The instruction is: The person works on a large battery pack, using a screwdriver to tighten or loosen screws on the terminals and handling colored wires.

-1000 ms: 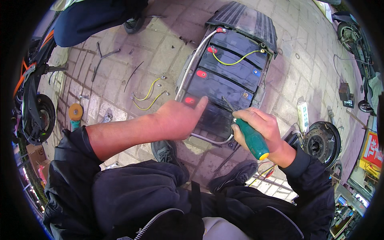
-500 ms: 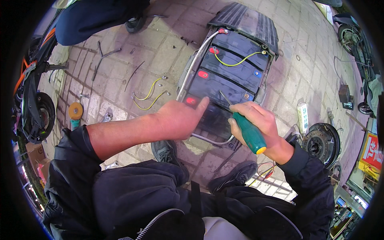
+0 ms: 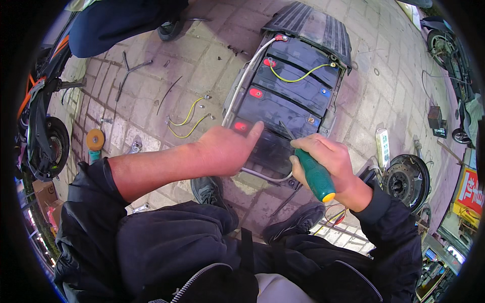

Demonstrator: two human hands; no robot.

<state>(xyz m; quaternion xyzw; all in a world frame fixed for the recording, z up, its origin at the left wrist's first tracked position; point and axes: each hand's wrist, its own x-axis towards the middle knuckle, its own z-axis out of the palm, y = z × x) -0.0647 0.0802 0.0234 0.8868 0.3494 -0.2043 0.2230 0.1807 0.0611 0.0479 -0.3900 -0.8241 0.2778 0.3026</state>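
My right hand (image 3: pixel 328 159) is closed round the green handle of a screwdriver (image 3: pixel 316 177) with a yellow end cap. Its shaft slants up and left over a row of black batteries (image 3: pixel 270 108) in a dark plastic case. Beside the red terminal (image 3: pixel 241 126) of the nearest batteries is my left hand (image 3: pixel 230 150), one digit stretched out and the others curled from sight; whatever they hold is hidden. A yellow-green wire (image 3: pixel 298 81) joins two terminals at the far end. A pale cable (image 3: pixel 241 86) runs along the case's left side.
Two loose yellow-green wires (image 3: pixel 191 112) lie on the paving left of the case. An angle grinder (image 3: pixel 95 140) and a Y-shaped wrench (image 3: pixel 126 73) are farther left. To the right are a white power strip (image 3: pixel 382 146) and a wheel (image 3: pixel 405 182). Another person's dark-clad leg (image 3: pixel 121 25) is at the upper left.
The screwdriver has shifted slightly toward me, in my right hand. My left hand stays nearly where it was.
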